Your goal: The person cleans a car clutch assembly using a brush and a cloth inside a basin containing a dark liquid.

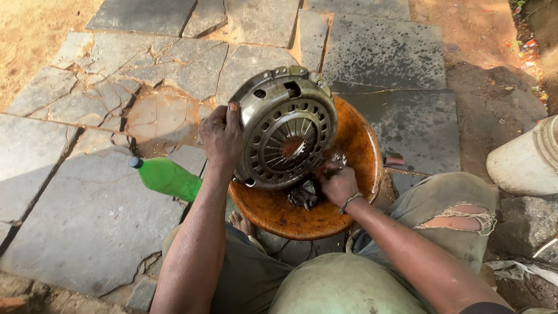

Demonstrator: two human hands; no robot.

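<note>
**Gripping a clutch cover on a wooden stool**

Holding the clutch pressure plate [285, 129] tilted on edge, the left hand [222, 138] was clamped over its outer rim, thumb up on the metal, fingers wrapped behind. The plate stood leaning on the round orange-brown stool seat [360, 145], diaphragm spring fingers facing the camera. The right hand [338, 184] was closed around a dark greasy rag [304, 195], pressed at the plate's lower edge; its fingertips were partly hidden.

Handling judgement: stamped steel, so likely heavy and fully rigid, no give. Surface looked oily and grimy, so probably slippery. Best hold seemed the thick outer rim or the bolt lugs, not the thin spring fingers in the middle.

Nearby: a green plastic bottle [167, 177] lay on the cracked stone paving [87, 221], just left of the left forearm. A white bucket [526, 160] stood at the right edge. The person's torn trouser knee [459, 218] showed beside the stool.
</note>
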